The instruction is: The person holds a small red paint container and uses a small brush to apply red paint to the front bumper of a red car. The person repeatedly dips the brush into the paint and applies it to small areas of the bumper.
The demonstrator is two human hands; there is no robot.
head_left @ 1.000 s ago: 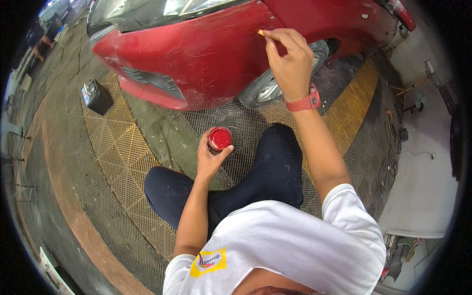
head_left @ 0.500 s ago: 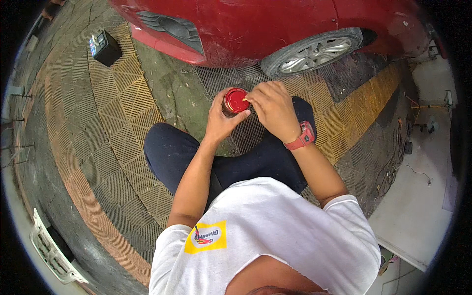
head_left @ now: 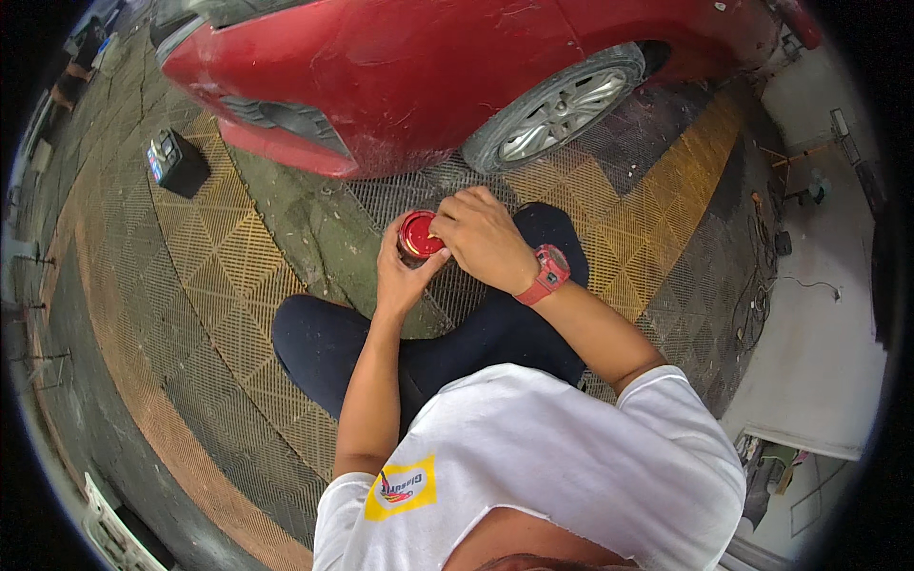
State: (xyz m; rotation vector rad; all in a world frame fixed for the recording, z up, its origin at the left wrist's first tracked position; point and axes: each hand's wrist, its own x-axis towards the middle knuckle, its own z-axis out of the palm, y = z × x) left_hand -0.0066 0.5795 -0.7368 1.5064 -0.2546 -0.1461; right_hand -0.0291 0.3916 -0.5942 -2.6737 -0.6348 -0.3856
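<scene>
So the left hand (head_left: 400,278) has a snug wraparound grip on a little round red tub (head_left: 416,231), thumb one side, fingers the other, held out front above the gap between the knees, and the right hand (head_left: 486,246) has a narrow pinch grip on a yellowish sliver (head_left: 432,235) right at the tub's rim. IMO keep the tub level and work with just the sliver's tip, nice and light, so the fingers don't get messy. Can't tell from here if the tip actually touches the red. The tub's top is a flat glossy disc with a shiny gold-ish ring, and the sliver looks thin, probably stiff. Chunky red watch (head_left: 546,276) on the right wrist, soft dark trousers (head_left: 319,343) below. Past that it's ribbed, plastic-looking floor tiles (head_left: 219,257) in dark and yellow, then a dull rubber tyre (head_left: 486,150) round a silvery spoked wheel (head_left: 557,116), and the red car (head_left: 428,86) with its curved, scuffed panels
</scene>
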